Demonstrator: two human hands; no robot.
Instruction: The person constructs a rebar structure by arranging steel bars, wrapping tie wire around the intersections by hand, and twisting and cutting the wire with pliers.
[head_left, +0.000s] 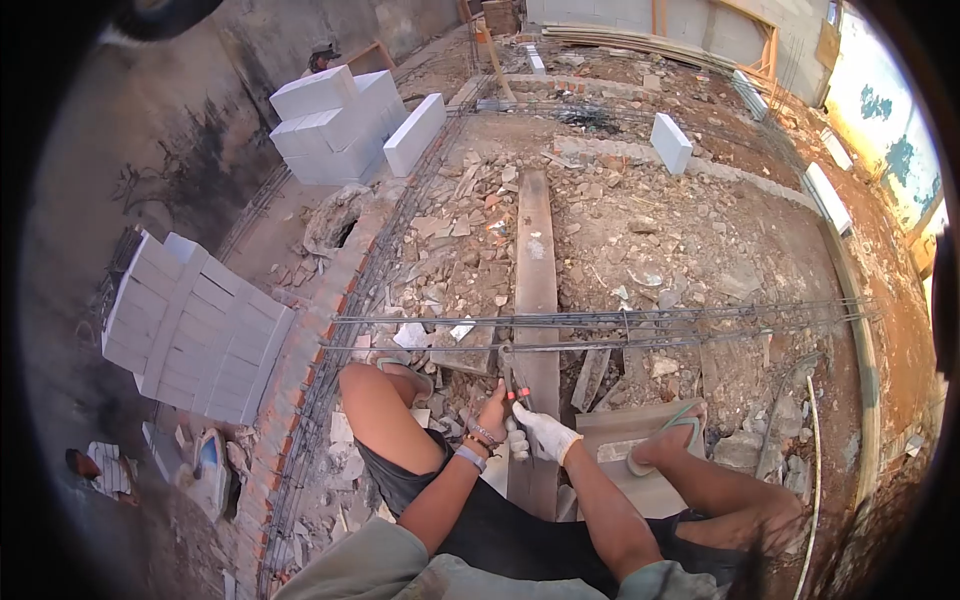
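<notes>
Between my knees, a pair of pincers [507, 362] with red on its handles points away from me, its head close to the near steel bars [450, 347]. My left hand [487, 412], bare with bracelets at the wrist, is closed at the left handle. My right hand [545, 430], in a white glove, is closed around the other handle, its fingers curled below. A long wooden plank [536, 250] runs under the bars and beneath my hands.
Broken rubble [650, 250] covers the ground. White blocks [205, 325] are stacked at left, with another stack [335, 125] farther back. Long steel bars [385, 250] run along a brick edge. A person [100, 470] is at lower left; another person's head [322, 58] shows behind the far stack.
</notes>
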